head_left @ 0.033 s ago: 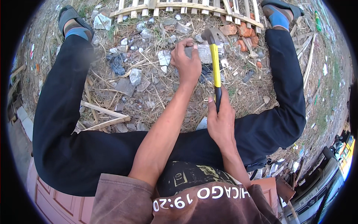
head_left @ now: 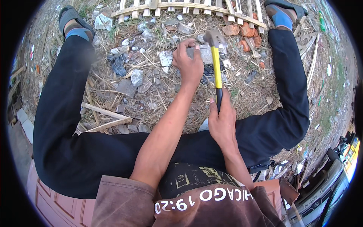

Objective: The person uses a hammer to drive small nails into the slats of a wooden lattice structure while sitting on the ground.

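Observation:
My right hand (head_left: 223,123) is wrapped round the black grip of a claw hammer (head_left: 217,68) with a yellow shaft. The steel head, a little blurred, is up beside a grey concrete block (head_left: 206,54) that lies on the ground. To the left of the hammer, my left hand (head_left: 189,62) is at the block's left end with its fingers curled and thumb close to them. Whatever sits between those fingertips is too small or hidden to name. A white stone chunk (head_left: 165,58) lies just left of this hand.
A slatted wooden piece (head_left: 177,5) lies beyond the hands, between my feet. Broken orange bricks (head_left: 247,32) are at the far right. Thin wood strips (head_left: 106,115) and a pale rock (head_left: 137,77) lie on dry grass. My black-trousered legs spread to both sides.
The hammer and my right hand have shifted very slightly left, and the hammer head is now more blurred. My left hand has hardly moved.

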A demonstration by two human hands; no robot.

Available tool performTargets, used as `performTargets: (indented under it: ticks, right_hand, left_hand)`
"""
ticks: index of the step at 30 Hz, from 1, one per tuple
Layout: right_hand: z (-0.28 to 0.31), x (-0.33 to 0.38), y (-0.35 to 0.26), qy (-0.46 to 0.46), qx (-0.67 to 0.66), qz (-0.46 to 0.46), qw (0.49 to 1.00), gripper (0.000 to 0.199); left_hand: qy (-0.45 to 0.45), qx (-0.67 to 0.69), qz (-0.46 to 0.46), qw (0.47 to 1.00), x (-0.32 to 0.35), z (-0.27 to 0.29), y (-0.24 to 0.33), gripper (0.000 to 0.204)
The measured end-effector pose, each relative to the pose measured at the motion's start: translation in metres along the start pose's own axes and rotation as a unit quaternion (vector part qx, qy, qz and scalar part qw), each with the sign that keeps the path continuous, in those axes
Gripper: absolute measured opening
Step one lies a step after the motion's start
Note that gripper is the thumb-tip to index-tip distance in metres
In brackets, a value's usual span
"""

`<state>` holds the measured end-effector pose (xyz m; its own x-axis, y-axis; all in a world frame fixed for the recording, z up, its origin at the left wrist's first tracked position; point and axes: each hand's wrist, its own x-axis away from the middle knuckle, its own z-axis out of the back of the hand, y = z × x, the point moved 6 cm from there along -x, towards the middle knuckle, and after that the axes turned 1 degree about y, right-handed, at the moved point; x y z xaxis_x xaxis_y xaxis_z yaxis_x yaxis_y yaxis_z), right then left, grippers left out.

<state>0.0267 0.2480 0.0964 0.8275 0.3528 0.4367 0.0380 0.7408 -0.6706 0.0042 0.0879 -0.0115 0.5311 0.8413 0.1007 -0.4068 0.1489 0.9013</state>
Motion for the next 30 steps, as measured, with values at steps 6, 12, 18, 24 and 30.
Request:
performTargets:
  ticks: [6, 12, 18, 24, 30]
  right_hand:
    - [0.008, 0.0, -0.017, -0.023, -0.021, -0.047, 0.998, 0.042]
    - [-0.002, -0.005, 0.012, 0.001, -0.016, -0.023, 1.0, 0.043]
    - [0.027, -0.018, -0.013, 0.058, -0.017, 0.029, 0.998, 0.04]
    - [0.033, -0.013, -0.018, 0.039, -0.032, 0.027, 0.998, 0.039]
    - [0.011, -0.017, -0.002, -0.008, -0.011, 0.024, 1.0, 0.04]
  left_hand:
    - [0.003, 0.008, 0.002, 1.0, 0.003, 0.004, -0.005, 0.029]
    - [-0.02, 0.039, 0.016, 0.999, -0.004, -0.002, -0.001, 0.03]
    - [-0.013, 0.014, 0.015, 1.0, -0.005, -0.004, -0.005, 0.028]
    - [0.02, -0.013, 0.009, 1.0, -0.006, -0.002, 0.0, 0.028]
    - [0.018, -0.014, 0.003, 1.0, -0.006, -0.001, 0.002, 0.029]
